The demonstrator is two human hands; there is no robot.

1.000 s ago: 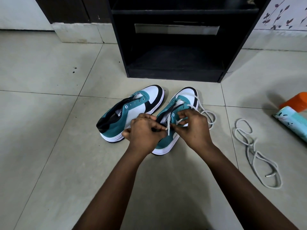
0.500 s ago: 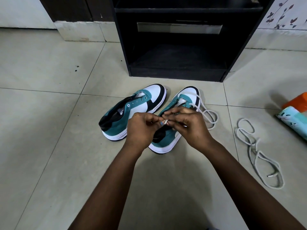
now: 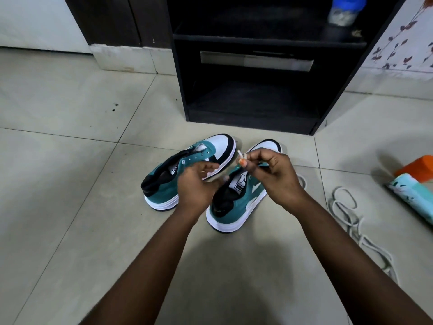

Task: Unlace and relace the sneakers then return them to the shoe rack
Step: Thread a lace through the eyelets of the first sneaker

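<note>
Two teal, white and black sneakers stand side by side on the tiled floor. The left sneaker (image 3: 164,186) has bare eyelets. The right sneaker (image 3: 236,207) lies partly under my hands. My right hand (image 3: 274,177) pinches the tip of a white lace (image 3: 241,156) above that shoe; the lace's far part trails out past my wrist. My left hand (image 3: 196,184) hovers just left of it with loosely curled fingers, holding nothing I can see. A second white lace (image 3: 346,214) lies loose on the floor to the right. The black shoe rack (image 3: 255,113) stands just behind the sneakers.
An orange object (image 3: 419,167) and a pale turquoise patterned tube (image 3: 412,198) lie at the right edge. A jar with a blue lid (image 3: 344,10) sits on the rack's upper shelf. Dark door frame and white plinth at back left.
Both hands have lifted off the right sneaker. The right hand has drawn the lace tip upward, and the left hand has let go and dropped slightly. The camera has tilted up.
</note>
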